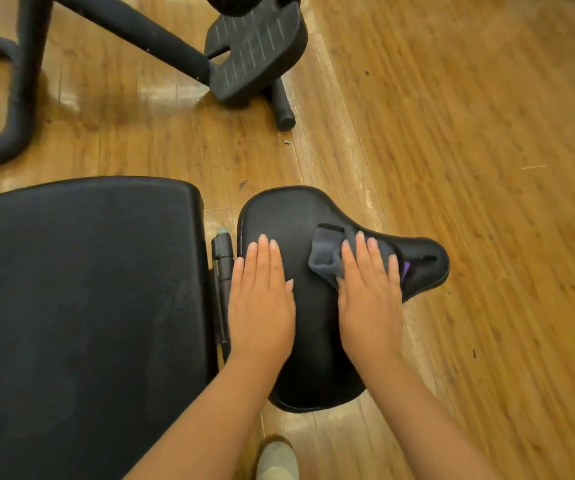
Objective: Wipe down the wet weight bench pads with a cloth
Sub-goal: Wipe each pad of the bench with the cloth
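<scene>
- Black vinyl covers the small seat pad (pixel 286 216), which lies just right of the large back pad (pixel 81 299)
- Grey cloth (pixel 327 258) sits bunched on the seat pad's narrow end, under the right hand (pixel 371 292), whose straight fingers press it flat
- The left hand (pixel 262 299) rests flat on the seat pad, fingers straight and together, holding nothing
- Wood-plank floor (pixel 487 168) surrounds the bench; a black machine frame (pixel 19 98) stands beyond

Crumpled grey cloth (pixel 327 261) on black seat pad (pixel 289 223), w/ maybe purple trim.
</scene>
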Motion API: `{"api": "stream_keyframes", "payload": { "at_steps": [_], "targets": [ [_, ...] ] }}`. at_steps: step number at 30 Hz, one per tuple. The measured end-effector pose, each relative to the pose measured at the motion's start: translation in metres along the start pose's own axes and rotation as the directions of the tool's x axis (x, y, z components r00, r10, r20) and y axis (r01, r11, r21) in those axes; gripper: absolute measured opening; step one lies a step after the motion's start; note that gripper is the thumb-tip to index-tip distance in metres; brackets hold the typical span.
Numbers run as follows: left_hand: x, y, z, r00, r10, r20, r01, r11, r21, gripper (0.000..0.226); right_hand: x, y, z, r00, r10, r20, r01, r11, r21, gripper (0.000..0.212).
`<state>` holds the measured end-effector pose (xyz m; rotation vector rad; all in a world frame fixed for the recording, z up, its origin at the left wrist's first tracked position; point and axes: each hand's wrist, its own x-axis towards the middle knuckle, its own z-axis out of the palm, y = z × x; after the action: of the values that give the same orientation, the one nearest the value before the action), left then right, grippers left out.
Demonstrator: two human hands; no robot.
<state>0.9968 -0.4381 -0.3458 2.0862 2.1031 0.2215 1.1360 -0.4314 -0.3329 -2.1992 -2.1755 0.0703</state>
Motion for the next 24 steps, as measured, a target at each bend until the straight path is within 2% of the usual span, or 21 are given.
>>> {"api": "stream_keyframes", "payload": {
  "at_steps": [4,9,13,16,20,24],
  "targets": [
    [0.000,0.002,0.007,0.999,-0.039,0.018,0.039,0.999,-0.016,0.059,0.061,-0.008,-0.011,0.985,-0.097,0.143,0.105,0.994,-0.044,0.051],
    [0.004,0.002,0.007,0.999,-0.047,0.024,0.047,0.998,-0.034,0.060,0.118,-0.027,-0.008,0.954,-0.145,0.262,0.108,0.983,0.151,0.050],
    [0.006,0.002,0.005,0.998,-0.045,0.042,0.046,0.999,-0.023,0.060,0.126,-0.033,-0.003,0.965,-0.148,0.216,0.113,0.979,0.169,0.048],
    [0.005,0.000,0.004,0.998,-0.030,0.059,0.030,1.000,0.003,0.060,0.106,-0.029,-0.002,0.965,-0.215,0.150,0.193,0.969,0.152,0.047],
    [0.002,-0.004,0.003,0.998,-0.014,0.064,0.012,0.999,0.040,0.060,0.040,-0.013,0.000,0.954,-0.298,0.043,0.296,0.954,0.043,0.050],
    [-0.002,-0.009,0.005,0.998,0.024,0.057,-0.027,0.997,0.069,0.060,-0.058,-0.004,0.014,0.963,-0.268,0.017,0.263,0.954,0.144,0.053]
  ]
}}
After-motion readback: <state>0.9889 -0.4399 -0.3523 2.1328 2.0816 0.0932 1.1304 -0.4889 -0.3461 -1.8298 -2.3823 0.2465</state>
